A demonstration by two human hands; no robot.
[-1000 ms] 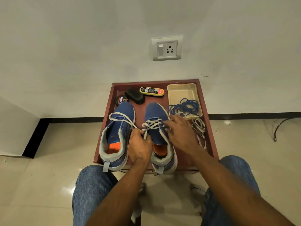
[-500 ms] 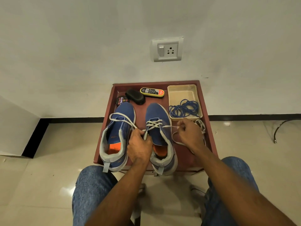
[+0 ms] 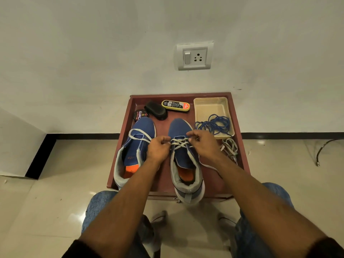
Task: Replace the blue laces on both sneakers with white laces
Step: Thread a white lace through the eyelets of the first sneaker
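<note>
While pinching white flat lace (image 3: 179, 142) over right blue mesh sneaker (image 3: 183, 155): left hand (image 3: 158, 147), right hand (image 3: 203, 144), fingers curled. Beyond sneaker, beige plastic tray (image 3: 210, 107) holding tangled blue laces (image 3: 216, 124).

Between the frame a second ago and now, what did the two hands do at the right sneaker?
The right hand, which drew lace out to the right half a second ago, came back over the right sneaker and pinches the white lace at the eyelets. The left hand shifted up, still gripping the lace's other side. The left sneaker, blue laces and tray stayed put.
</note>
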